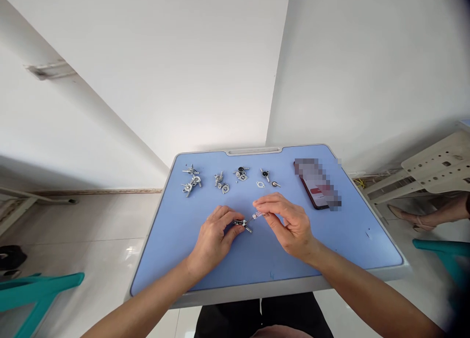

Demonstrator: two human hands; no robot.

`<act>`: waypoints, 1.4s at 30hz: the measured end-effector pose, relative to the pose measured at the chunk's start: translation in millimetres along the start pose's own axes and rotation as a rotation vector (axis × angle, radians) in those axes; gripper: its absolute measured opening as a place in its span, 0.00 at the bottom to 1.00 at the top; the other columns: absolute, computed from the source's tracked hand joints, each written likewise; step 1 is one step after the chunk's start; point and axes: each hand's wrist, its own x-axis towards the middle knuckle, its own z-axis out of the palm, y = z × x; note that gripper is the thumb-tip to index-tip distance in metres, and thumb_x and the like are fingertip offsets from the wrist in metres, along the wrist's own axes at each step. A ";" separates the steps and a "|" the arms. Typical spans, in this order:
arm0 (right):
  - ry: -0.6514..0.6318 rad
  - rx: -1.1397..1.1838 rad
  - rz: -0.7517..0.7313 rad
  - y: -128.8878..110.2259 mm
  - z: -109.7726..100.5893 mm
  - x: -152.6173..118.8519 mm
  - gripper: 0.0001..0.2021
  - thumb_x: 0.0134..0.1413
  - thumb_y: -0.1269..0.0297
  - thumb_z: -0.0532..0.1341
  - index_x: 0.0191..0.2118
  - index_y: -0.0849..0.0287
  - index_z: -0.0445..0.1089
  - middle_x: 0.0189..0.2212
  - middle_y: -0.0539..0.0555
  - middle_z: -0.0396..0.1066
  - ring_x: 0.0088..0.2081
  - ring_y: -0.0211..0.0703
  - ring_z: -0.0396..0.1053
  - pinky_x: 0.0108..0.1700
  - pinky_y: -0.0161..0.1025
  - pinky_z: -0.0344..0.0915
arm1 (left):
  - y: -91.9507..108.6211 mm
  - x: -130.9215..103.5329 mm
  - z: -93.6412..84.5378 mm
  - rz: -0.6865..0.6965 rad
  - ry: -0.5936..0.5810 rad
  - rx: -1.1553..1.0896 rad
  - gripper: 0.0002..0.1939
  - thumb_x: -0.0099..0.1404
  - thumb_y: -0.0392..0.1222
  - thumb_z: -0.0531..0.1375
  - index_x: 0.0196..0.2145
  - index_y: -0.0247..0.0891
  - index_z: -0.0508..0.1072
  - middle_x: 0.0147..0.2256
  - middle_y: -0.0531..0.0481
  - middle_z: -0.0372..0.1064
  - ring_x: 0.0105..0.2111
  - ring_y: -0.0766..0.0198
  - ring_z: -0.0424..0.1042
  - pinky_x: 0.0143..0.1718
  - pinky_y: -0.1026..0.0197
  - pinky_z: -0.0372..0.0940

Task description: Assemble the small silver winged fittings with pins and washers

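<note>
left hand (213,240): bare, no ring, glove or watch to be seen on it
left forearm (147,304): bare along all its visible length, no sleeve over it
right hand (290,223): bare, no ring or glove
right forearm (367,291): bare up to the picture's edge, no sleeve, no band at the wrist
fingers (270,203): nails short and plain, no polish that can be made out
clothing (257,316): dark, close to black, showing between the two forearms just below the near edge of the blue surface (183,259); which garment it is cannot be told
</note>
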 end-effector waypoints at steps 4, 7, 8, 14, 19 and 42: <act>0.182 0.036 0.135 2.4 -8.8 1.6 0.11 0.64 0.72 0.58 0.46 0.52 0.75 0.42 0.54 0.77 0.44 0.44 0.75 0.42 0.42 0.77 | -1.2 7.4 -5.6 -0.031 0.020 -0.102 0.08 0.69 0.41 0.58 0.42 0.41 0.77 0.38 0.48 0.72 0.40 0.60 0.71 0.42 0.57 0.68; 0.291 0.079 0.222 4.0 -14.6 5.2 0.10 0.63 0.70 0.59 0.44 0.52 0.76 0.43 0.54 0.77 0.40 0.42 0.76 0.39 0.41 0.78 | -2.0 17.9 -9.3 -0.055 0.017 -0.121 0.08 0.68 0.43 0.59 0.40 0.42 0.78 0.37 0.48 0.73 0.39 0.60 0.71 0.41 0.57 0.68; 0.305 0.085 0.238 4.4 -15.9 6.1 0.10 0.63 0.70 0.59 0.44 0.52 0.76 0.43 0.53 0.77 0.39 0.41 0.76 0.39 0.40 0.78 | -2.4 22.5 -10.0 -0.067 0.012 -0.128 0.09 0.68 0.43 0.59 0.40 0.42 0.78 0.37 0.48 0.74 0.38 0.60 0.71 0.41 0.57 0.68; 0.308 0.062 0.258 7.8 -18.4 6.2 0.10 0.62 0.70 0.58 0.44 0.53 0.77 0.43 0.52 0.77 0.41 0.41 0.75 0.41 0.40 0.76 | -7.3 53.5 -4.0 -0.120 -0.023 -0.122 0.09 0.64 0.45 0.61 0.36 0.40 0.80 0.32 0.50 0.72 0.31 0.64 0.68 0.36 0.60 0.68; 0.311 0.053 0.287 9.5 -20.0 6.5 0.10 0.61 0.69 0.59 0.44 0.54 0.77 0.42 0.52 0.77 0.40 0.41 0.75 0.43 0.41 0.75 | -4.9 63.4 8.1 -0.023 -0.045 0.079 0.07 0.64 0.40 0.61 0.36 0.42 0.80 0.36 0.48 0.75 0.38 0.59 0.72 0.40 0.58 0.68; 0.344 -0.062 0.417 12.3 -25.2 8.0 0.09 0.61 0.62 0.60 0.43 0.53 0.77 0.42 0.52 0.78 0.36 0.42 0.74 0.43 0.42 0.73 | -15.6 13.0 -5.4 0.285 -0.140 0.225 0.33 0.64 0.56 0.65 0.63 0.45 0.65 0.62 0.39 0.61 0.61 0.43 0.59 0.58 0.37 0.64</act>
